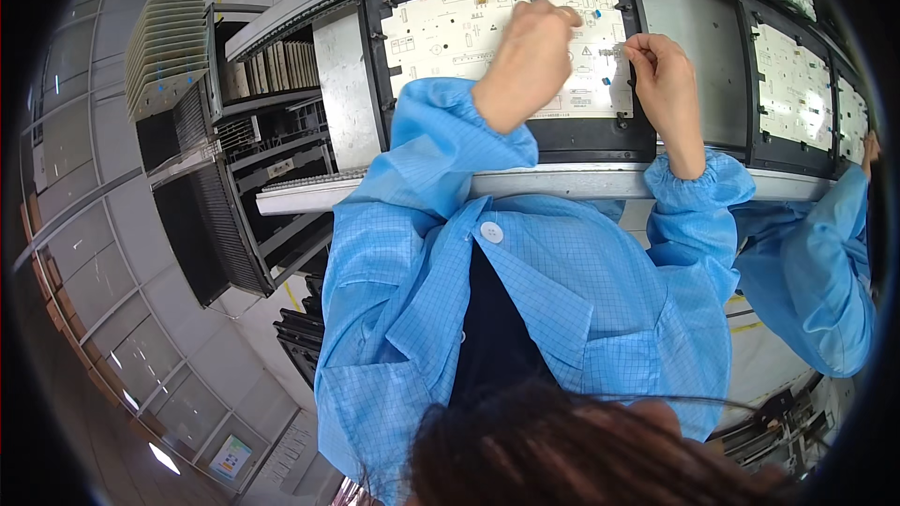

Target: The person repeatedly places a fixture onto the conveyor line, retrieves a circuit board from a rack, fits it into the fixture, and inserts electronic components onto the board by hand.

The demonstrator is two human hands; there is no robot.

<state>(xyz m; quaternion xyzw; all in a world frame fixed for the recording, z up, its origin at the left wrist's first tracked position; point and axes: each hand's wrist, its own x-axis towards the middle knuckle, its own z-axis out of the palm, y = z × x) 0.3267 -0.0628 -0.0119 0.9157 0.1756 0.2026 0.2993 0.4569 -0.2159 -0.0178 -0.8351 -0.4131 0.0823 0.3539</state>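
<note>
A white circuit board (pixel 441 28) with printed symbols lies in a black frame (pixel 586 142) on the rail in front of me. Over the board's upper middle, my left hand (pixel 534 52) is closed, its fingers curled; what they hold, if anything, is hidden. At the right edge of the board my right hand (pixel 667 80) has thumb and forefinger pinched together, with something thin and small at the tips that I cannot make out. Small blue components (pixel 597 14) stand on the board near both hands, and a yellow one (pixel 482 1) sits toward its top. Black clips (pixel 378 36) line the frame.
To the right, another framed board (pixel 792 84) sits on the same line, beside a co-worker's blue sleeve (pixel 816 272). At left are a rack of upright boards (pixel 281 67) and a stack of pale boards (pixel 169 52). A metal rail (pixel 572 183) runs along the near side.
</note>
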